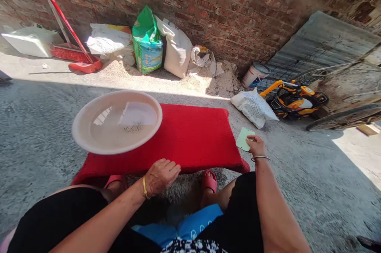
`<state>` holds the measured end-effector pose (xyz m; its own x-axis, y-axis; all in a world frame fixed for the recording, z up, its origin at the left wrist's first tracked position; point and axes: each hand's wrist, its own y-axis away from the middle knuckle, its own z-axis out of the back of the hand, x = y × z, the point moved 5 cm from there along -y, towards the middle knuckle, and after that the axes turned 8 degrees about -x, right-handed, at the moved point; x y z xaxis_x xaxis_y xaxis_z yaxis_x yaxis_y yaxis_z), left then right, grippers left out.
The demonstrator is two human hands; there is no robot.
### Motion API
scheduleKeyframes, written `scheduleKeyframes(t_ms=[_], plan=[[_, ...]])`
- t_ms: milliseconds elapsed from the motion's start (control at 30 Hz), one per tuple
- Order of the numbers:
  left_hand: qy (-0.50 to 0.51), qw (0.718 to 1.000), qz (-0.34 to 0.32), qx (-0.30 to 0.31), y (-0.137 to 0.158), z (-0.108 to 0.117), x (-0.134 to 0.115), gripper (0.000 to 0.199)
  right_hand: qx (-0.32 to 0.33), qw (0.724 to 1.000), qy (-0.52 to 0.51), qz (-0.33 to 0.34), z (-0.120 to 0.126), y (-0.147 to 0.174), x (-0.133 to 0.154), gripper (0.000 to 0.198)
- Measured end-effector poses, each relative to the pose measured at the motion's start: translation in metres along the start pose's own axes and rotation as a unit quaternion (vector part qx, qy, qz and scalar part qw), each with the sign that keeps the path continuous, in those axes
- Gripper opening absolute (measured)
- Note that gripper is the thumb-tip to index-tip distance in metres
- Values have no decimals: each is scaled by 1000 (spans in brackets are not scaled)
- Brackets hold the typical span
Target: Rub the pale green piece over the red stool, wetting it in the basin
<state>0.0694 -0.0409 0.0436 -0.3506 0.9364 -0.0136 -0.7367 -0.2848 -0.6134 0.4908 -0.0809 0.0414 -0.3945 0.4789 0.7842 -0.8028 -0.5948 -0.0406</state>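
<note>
My right hand (256,144) pinches a pale green flat rectangular piece (243,139) with rounded corners, held just past the right end of a low table. I cannot make out its exact kind. My left hand (163,175) lies at the near edge of that table, fingers loosely bent and stretched to the right; its palm is hidden. A red cloth (196,138) covers the table. On its left part sits a wide, pale plastic basin (86,141) of water, jutting past the left end. Small dark thin things (134,127) show in the water.
Beyond the table, sacks (148,52) and loose grain-like heaps line a brick wall (208,6). A red dustpan (86,64) stands left. At right are a white bag (253,106), a bucket (255,75), a toy excavator (294,100) and a wheel (342,117).
</note>
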Motion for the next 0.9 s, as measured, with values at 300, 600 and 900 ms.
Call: scheduleKeyframes(t_ms=[300,600,900], plan=[[-71,967,208,127,12,-25,47,61,321,929,-183,21,-113,70,81,39],[-53,962,214,162,13,-32,49,68,406,904,-105,86,-138,84,87,35],[-46,957,226,174,10,-35,60,78,212,922,111,304,-129,89,98,45]])
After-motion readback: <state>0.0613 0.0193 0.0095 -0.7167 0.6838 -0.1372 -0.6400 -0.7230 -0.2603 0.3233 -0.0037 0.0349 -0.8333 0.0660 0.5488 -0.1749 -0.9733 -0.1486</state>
